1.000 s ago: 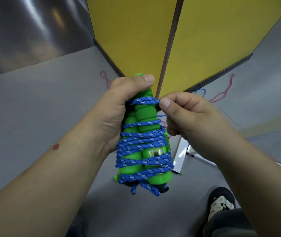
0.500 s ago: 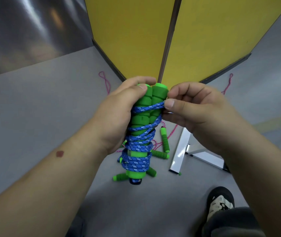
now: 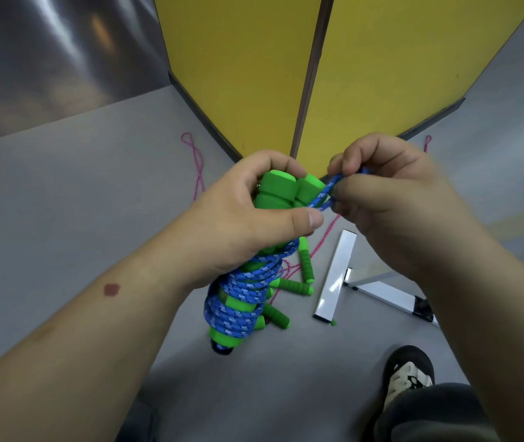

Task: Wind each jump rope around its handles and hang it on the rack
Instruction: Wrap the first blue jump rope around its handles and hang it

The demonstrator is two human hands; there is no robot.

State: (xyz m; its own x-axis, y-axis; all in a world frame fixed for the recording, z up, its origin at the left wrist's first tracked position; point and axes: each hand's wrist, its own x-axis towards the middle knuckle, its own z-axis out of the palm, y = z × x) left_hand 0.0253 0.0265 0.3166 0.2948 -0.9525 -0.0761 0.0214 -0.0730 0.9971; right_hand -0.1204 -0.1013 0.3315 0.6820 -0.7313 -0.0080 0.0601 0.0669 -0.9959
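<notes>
The left hand (image 3: 238,218) wraps tight around the two green handles (image 3: 286,189), which point up and away, with blue rope (image 3: 241,291) wound below. The right hand (image 3: 391,199) is just beside their tops, pinching the rope's loose end (image 3: 326,193). There is open room above the floor (image 3: 63,202).

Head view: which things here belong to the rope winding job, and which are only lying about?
Job:
- blue rope wound on green handles
- left hand gripping them
- right hand pinching the rope end
- pink ropes on the floor

Lying about:
- yellow panels
- white metal frame
- shoe
</notes>
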